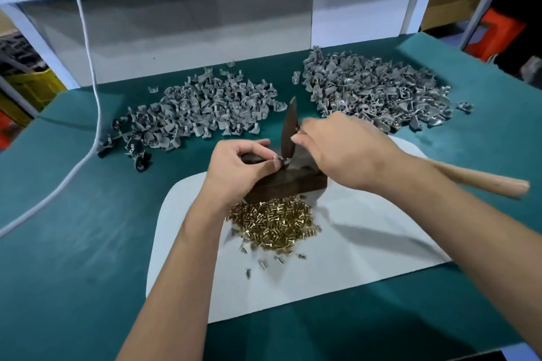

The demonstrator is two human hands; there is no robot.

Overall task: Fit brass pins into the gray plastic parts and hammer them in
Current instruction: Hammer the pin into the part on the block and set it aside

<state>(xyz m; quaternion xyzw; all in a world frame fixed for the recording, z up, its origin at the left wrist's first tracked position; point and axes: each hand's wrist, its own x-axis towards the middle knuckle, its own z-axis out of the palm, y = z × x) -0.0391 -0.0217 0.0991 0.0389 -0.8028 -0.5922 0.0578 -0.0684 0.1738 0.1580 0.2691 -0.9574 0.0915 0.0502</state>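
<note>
Two gray-part heaps point(202, 114), one pin pile point(272, 223); left hand point(234, 173) pinches part (small), right hand point(337, 149) grips hammer point(289, 129).

A teal-covered bench point(73, 243) carries two heaps of gray plastic parts, one far left point(199, 114) and one far right point(378, 88). A white sheet point(352, 258) lies near, bearing a pile of brass pins point(272, 226) and a dark block point(290, 184). A white cord point(88, 73) trails across the left.

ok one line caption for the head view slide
Both hands work a small part at a dark block, brass pins heaped in front, gray parts piled behind.
</note>
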